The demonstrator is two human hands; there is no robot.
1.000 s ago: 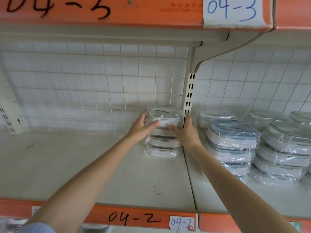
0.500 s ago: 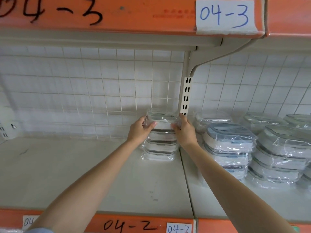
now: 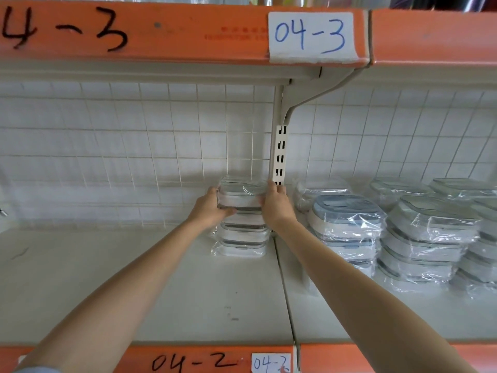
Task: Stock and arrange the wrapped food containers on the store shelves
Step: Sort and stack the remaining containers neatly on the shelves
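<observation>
Stocking partly done
Left hand (image 3: 209, 208) and right hand (image 3: 277, 204) are gripping the top clear-wrapped white container (image 3: 242, 193) atop its stack; beige shelf (image 3: 107, 278) leftward is awaiting stock.

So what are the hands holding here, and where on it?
The top clear plastic-wrapped container of the stack, gripped at its left side by the left hand and right side by the right hand.

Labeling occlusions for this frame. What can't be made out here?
- Head view: fingers of the left hand and right hand wrap the top container; its sides are hidden.
- Contents of the wrapped stacks: blurred by glare on the plastic film.
- Small print on the orange shelf edge: too small to read.
- Black "04-3" marking: cut off by the left edge.
</observation>
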